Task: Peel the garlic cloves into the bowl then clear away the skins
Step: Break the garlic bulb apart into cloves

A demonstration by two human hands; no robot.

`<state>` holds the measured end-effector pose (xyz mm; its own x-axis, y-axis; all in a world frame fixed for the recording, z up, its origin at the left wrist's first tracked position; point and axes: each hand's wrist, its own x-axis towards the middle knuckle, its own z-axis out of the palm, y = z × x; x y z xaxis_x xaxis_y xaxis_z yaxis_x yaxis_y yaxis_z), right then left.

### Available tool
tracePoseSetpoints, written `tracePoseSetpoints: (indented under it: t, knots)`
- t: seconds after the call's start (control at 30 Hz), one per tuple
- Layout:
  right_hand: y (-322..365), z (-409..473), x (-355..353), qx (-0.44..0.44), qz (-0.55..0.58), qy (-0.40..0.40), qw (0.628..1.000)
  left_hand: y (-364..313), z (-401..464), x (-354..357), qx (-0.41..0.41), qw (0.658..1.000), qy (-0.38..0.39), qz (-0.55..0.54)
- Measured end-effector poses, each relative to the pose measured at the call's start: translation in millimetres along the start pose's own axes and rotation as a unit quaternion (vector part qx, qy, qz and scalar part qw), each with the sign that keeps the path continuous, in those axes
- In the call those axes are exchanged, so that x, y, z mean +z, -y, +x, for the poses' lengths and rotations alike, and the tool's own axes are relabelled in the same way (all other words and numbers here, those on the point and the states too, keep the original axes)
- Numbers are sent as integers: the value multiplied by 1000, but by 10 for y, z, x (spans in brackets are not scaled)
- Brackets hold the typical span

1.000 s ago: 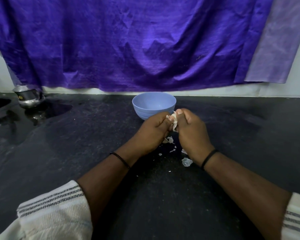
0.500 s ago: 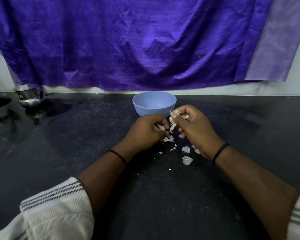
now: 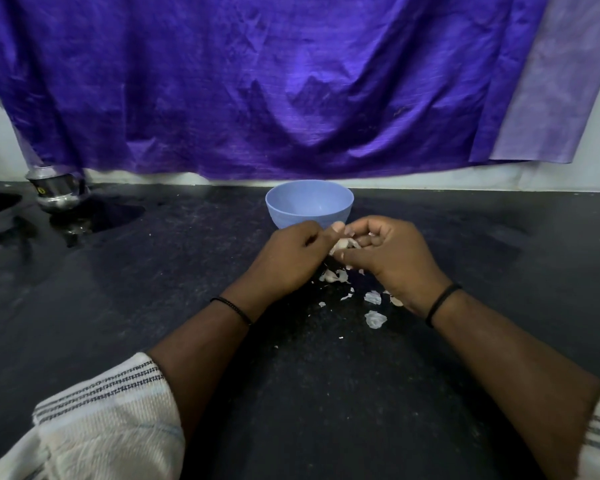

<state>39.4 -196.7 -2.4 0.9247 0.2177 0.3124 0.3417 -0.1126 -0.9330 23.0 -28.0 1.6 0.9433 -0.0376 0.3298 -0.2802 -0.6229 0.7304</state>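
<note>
A light blue bowl point(image 3: 309, 202) stands on the black counter, just beyond my hands. My left hand point(image 3: 290, 256) and my right hand point(image 3: 392, 258) meet in front of it, fingers curled, both pinching a pale garlic clove point(image 3: 343, 244) between them. Most of the clove is hidden by my fingers. Torn white garlic skins point(image 3: 335, 276) lie on the counter under and just behind my hands, with larger flakes point(image 3: 374, 318) near my right wrist. The inside of the bowl that I can see holds nothing.
A shiny steel pot point(image 3: 57, 192) stands at the back left beside a wet patch point(image 3: 94, 220) on the counter. A purple cloth point(image 3: 257, 81) hangs along the back wall. The dark counter point(image 3: 118, 306) stretches wide to both sides.
My hands had pulled slightly apart half a second ago and have come back together on the clove. More skin flakes lie on the counter than a second ago.
</note>
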Motion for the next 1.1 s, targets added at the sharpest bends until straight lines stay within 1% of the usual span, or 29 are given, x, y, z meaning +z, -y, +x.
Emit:
tracePoseSetpoints:
  t: [0.1, 0.2, 0.3, 0.43, 0.57, 0.63, 0.73, 0.8, 0.87, 0.97, 1.1]
  knots:
    - [18, -9, 19, -12, 18, -12, 1000, -41, -31, 20, -11, 999, 46, -1]
    - [39, -30, 38, -25, 20, -10, 999, -81, -50, 44, -26, 992, 83, -91]
    - [70, -42, 45, -25, 39, -6, 999, -98, -57, 64, -57, 978, 79, -183]
    - [71, -49, 77, -36, 44, -9, 998, -86, -48, 117, -32, 970, 46, -236]
    - [122, -84, 120, -91, 13, -15, 996, -95, -55, 137, -7, 973, 1, -230]
    - [120, -91, 142, -105, -5, -21, 994, -117, -74, 172, -9, 975, -23, -222]
    - [65, -93, 222, -142, -69, -73, 985, -150, -97, 286, 3, 981, -97, -168]
    - [57, -103, 292, -182, -120, -123, 968, -178, -106, 358, 14, 980, -141, -138]
    - [58, -116, 357, -209, -142, -147, 956, -207, -128, 392, 16, 974, -173, -143]
    - [53, -125, 414, -218, -142, -165, 951, -220, -166, 404, 26, 968, -198, -154]
    - [45, -108, 465, -204, -126, -170, 956, -193, -166, 403, 29, 967, -202, -150]
